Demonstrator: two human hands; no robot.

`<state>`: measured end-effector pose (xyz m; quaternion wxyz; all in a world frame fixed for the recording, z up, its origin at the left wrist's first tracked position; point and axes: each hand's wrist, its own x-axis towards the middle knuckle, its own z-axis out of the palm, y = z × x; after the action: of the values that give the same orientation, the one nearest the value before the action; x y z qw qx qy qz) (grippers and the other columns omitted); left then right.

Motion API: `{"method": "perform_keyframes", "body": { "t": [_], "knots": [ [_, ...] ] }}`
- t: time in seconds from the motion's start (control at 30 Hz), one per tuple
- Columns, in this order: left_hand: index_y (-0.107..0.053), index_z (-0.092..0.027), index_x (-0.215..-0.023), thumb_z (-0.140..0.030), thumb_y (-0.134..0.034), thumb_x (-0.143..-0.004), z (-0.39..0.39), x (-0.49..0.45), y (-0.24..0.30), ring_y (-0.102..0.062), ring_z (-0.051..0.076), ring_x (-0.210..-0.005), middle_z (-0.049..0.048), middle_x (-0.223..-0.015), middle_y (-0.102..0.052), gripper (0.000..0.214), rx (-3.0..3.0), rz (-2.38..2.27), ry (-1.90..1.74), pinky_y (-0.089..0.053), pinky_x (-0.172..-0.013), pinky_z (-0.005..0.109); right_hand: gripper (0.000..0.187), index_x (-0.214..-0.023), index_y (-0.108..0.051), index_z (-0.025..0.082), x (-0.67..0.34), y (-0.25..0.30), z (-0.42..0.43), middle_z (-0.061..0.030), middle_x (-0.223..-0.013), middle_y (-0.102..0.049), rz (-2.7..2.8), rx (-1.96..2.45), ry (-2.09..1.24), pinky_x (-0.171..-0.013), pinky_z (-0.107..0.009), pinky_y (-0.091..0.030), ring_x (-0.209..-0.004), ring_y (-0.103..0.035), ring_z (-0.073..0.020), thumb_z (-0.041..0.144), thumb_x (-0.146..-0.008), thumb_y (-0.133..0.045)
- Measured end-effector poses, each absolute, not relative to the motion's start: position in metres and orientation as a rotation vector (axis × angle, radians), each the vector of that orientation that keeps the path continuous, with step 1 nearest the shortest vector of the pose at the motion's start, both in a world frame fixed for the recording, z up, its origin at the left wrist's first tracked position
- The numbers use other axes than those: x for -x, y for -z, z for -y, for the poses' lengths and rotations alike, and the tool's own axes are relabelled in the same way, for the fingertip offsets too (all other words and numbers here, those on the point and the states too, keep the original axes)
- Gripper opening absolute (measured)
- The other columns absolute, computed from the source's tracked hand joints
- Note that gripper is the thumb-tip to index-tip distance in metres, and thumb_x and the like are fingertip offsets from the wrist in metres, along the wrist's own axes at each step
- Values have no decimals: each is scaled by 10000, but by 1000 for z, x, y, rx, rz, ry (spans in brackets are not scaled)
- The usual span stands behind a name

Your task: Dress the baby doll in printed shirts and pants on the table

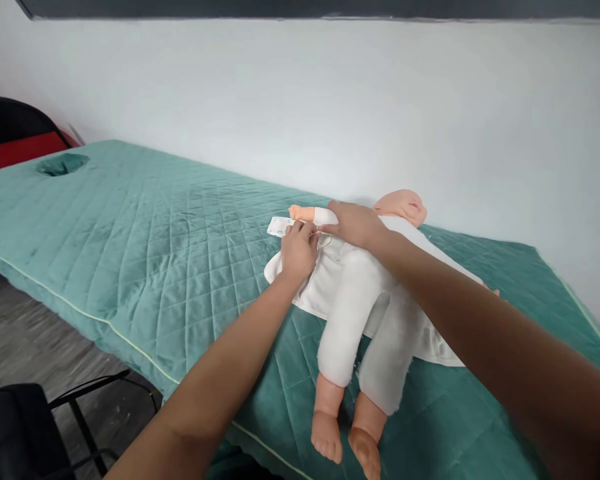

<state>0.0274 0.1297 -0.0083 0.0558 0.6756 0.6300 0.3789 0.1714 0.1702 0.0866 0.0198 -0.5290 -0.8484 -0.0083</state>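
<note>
A baby doll (353,313) in white clothing lies on its back, its bare feet toward me and its head at the far side. Under it, a white garment (310,293) is spread out, with a flap (279,227) reaching left beside the doll's small hand. My left hand (300,250) is closed at the garment's left side, fingertips pinched on a thin pale string (326,242). Close by, my right hand (357,223) rests over the doll's side and sleeve. Its thumb meets the string near my left fingertips; its other fingers are partly hidden.
A green quilted cover (180,233) spreads over the long bed, which has a face hole (63,164) at its far left end. Behind it stands a white wall (290,107). A red and black chair (20,133) and a black metal-framed seat (23,427) are at left.
</note>
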Motion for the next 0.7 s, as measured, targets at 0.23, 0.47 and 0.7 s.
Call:
{"method": "perform_keyframes", "body": {
  "t": [0.23, 0.47, 0.7],
  "knots": [
    [-609, -222, -942, -352, -477, -984, -137, -25, 13, -632, 241, -784, 59, -826, -684, 190, -1674, -1870, -1225, -396, -697, 318, 604, -1079, -601, 221, -191, -89, -162, -117, -1050, -711, 2654, 1572, -35, -678, -352, -390, -907, -633, -297, 735, -945, -313],
    [-547, -209, -841, -146, -488, -897, -139, -19, 11, -611, 177, -806, 17, -831, -668, 103, -1464, -1612, -1499, -429, -736, 262, 559, -1081, -620, 235, -204, -81, -150, -105, -1059, -694, 2756, 1563, -21, -688, -366, -397, -921, -627, -307, 701, -948, -342],
    [-506, -209, -800, -286, -513, -947, -140, -18, 9, -537, 134, -732, -19, -752, -575, 167, -1323, -1512, -1587, -415, -708, 235, 538, -1131, -638, 224, -209, -78, -146, -136, -1084, -687, 2741, 1749, 46, -741, -414, -426, -938, -634, -340, 658, -945, -378]
  ]
}}
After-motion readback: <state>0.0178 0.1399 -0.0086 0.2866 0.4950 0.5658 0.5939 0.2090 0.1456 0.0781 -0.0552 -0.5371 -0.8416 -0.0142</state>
